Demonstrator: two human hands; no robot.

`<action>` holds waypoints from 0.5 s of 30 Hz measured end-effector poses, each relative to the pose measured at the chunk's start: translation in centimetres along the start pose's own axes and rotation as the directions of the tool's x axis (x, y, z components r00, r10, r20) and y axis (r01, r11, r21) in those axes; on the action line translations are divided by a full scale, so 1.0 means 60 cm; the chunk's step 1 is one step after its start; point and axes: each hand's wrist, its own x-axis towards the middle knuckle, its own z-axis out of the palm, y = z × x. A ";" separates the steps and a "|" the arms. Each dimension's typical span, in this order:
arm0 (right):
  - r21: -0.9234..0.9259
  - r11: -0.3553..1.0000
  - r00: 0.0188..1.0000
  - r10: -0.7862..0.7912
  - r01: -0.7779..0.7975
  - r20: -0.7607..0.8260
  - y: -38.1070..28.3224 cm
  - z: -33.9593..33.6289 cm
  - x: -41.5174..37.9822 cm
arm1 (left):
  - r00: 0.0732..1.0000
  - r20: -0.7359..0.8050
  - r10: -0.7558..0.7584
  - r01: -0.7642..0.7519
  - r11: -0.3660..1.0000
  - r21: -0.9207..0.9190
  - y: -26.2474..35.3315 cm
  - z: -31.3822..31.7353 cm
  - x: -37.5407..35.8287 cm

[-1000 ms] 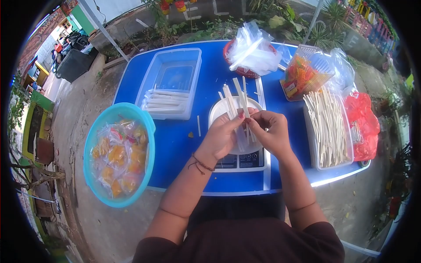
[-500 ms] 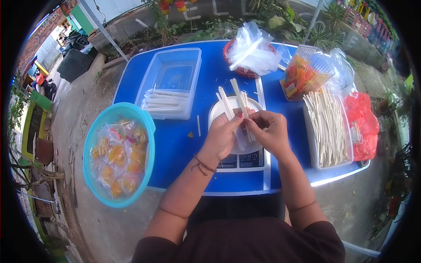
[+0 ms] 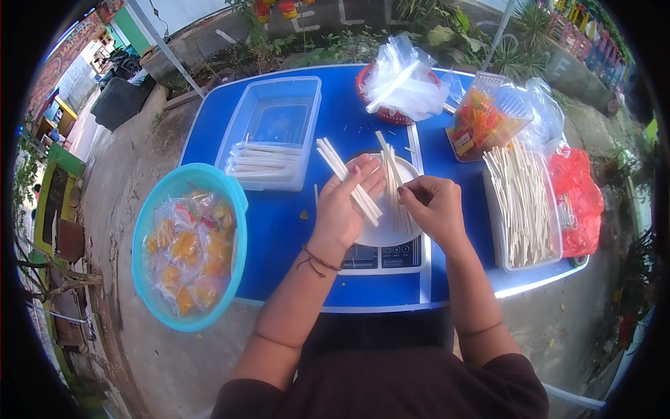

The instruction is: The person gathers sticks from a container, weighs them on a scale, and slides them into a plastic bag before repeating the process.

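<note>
My left hand (image 3: 342, 213) is turned palm up over a digital kitchen scale (image 3: 399, 257). A small bunch of pale thin sticks (image 3: 349, 181) lies across its palm, kept there by the thumb, while the fingers are mostly stretched. My right hand (image 3: 436, 208) pinches one or more pale sticks (image 3: 388, 157) between thumb and fingertips. Those stand slanted above the white plate (image 3: 366, 236) on the scale. More sticks rest on the plate, partly hidden by my hands.
A clear tub of loose sticks (image 3: 523, 209) stands right, beside a red plastic bag (image 3: 578, 202). Bagged sticks (image 3: 265, 160) lie in a clear box (image 3: 307, 133). A turquoise basin (image 3: 241, 202) holds snack packets. Behind are a red basket (image 3: 394, 117) of plastic bags and an orange-filled container (image 3: 481, 126).
My hands have moved apart. The left has turned palm up and its fingers have opened out, with its sticks tilting left; the right still pinches near the plate.
</note>
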 end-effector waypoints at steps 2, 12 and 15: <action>-0.014 1.000 1.000 -0.009 0.009 -0.021 0.002 0.000 0.000 | 1.000 -0.001 0.000 0.000 1.000 0.001 0.000 0.001 0.000; -0.136 0.986 0.992 -0.109 0.100 -0.065 -0.003 -0.003 -0.004 | 1.000 0.002 -0.002 0.002 1.000 0.004 0.000 0.001 -0.001; -0.178 0.979 0.990 -0.119 0.104 -0.076 -0.006 -0.003 -0.005 | 1.000 0.006 -0.002 0.002 1.000 0.005 -0.001 -0.002 0.001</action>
